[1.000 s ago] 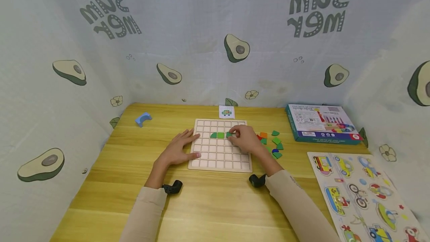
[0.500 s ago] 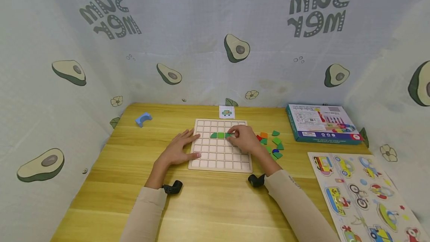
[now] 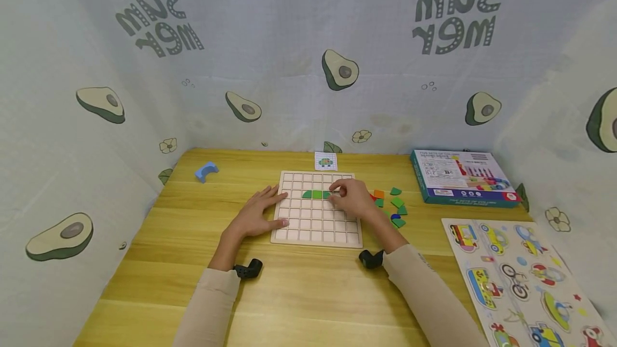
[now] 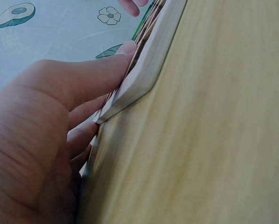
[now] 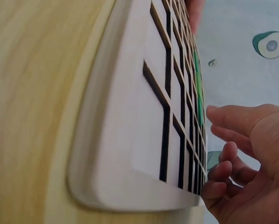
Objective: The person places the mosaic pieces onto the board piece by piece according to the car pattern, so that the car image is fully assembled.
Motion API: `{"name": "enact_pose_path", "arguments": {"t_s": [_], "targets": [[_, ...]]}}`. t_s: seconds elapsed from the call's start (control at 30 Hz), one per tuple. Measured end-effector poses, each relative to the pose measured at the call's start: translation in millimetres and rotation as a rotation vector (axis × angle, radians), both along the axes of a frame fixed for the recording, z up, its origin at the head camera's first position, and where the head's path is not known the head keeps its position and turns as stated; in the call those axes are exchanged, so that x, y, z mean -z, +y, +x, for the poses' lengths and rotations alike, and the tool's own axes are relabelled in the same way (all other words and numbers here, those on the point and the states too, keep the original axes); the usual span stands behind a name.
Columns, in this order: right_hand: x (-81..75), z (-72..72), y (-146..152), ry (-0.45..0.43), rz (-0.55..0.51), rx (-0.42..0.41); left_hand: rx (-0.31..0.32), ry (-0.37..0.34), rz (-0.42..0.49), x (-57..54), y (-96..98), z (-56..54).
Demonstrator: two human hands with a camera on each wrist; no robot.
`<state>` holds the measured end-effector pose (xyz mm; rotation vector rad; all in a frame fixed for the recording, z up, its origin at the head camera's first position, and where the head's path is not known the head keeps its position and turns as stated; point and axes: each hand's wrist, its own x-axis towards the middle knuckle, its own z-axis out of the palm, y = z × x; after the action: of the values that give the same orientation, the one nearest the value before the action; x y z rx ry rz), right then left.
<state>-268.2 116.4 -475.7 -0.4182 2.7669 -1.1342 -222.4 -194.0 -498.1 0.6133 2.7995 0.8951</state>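
Note:
A wooden grid board [image 3: 313, 229] lies flat between both hands. Its row of green pieces has a dark green quarter-circle at the left, a light green square [image 3: 317, 195] in the middle and another dark green quarter-circle piece [image 3: 326, 195] at the right. My right hand [image 3: 354, 200] holds that right-hand piece at the board with thumb and index finger; the other fingers curl in, as the right wrist view shows. My left hand [image 3: 255, 213] rests along the board's left edge, fingers spread, its thumb [image 4: 102, 70] on the rim.
Several loose green, orange, red and blue pieces [image 3: 397, 202] lie right of the board. A picture card [image 3: 325, 161] with a turtle lies behind it. A blue arch block [image 3: 206, 171] sits far left. At right are a boxed toy [image 3: 463, 178] and a vehicle puzzle board [image 3: 520, 277].
The dark green quarter-circle piece under my right fingers has shifted slightly left, up against the light green square. My left hand has stayed put.

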Motion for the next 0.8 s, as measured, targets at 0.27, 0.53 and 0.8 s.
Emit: {"name": "enact_pose_path", "arguments": {"t_s": [0.27, 0.53, 0.8], "targets": [[-10.9, 9.5, 17, 0.055, -0.009, 0.028, 0.001, 0.0, 0.002, 2.8, 0.7, -0.7], [-14.8, 15.2, 52, 0.137, 0.005, 0.034, 0.005, -0.002, -0.009, 4.6, -0.9, -0.7], [-14.1, 18.5, 88, 0.089, 0.066, 0.102, -0.001, 0.001, -0.007, 3.9, -0.5, 0.0]]}}
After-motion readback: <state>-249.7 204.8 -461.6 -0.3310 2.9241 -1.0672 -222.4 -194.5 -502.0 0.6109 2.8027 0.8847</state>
